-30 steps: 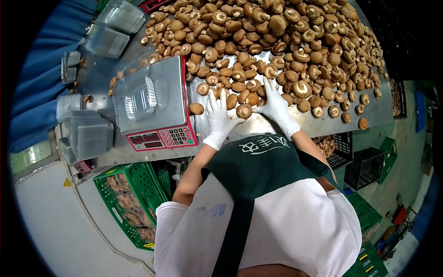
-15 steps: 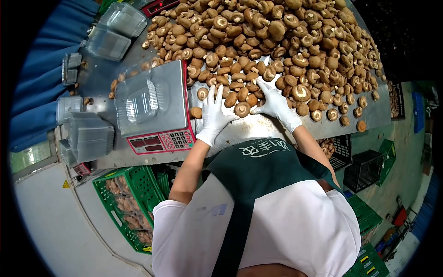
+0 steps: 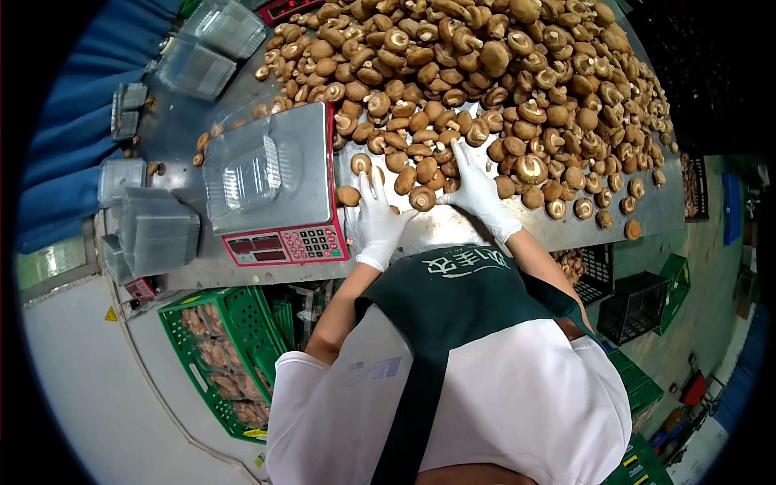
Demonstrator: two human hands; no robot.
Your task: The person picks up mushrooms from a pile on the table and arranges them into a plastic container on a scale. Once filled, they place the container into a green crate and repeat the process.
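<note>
In the head view, both hands, in white gloves, lie low over the metal table (image 3: 424,234), one on either side of a small cluster of loose mushrooms (image 3: 427,169). The left hand (image 3: 381,222) is spread, fingers pointing to the far side and thumb turned out to the right, with no pinch to be seen. The right hand (image 3: 478,194) is spread too, its forefinger reaching far along the cluster's right edge and its thumb pointing left towards a stem-up mushroom (image 3: 421,199) at the near end; whether that thumb touches it, I cannot tell. One stray mushroom (image 3: 348,196) sits just left of the left hand, beside the scale (image 3: 307,202), which bears a clear tray (image 3: 242,182). The big pile (image 3: 495,58) lies to the far side and the right.

To handle this cluster well, I judge that slightly cupped palms serve best, pressing in evenly and lightly so that caps slide rather than roll or bruise. Stems could snap, so fingertips do better low against the caps. The stray by the scale seems easy to miss
</note>
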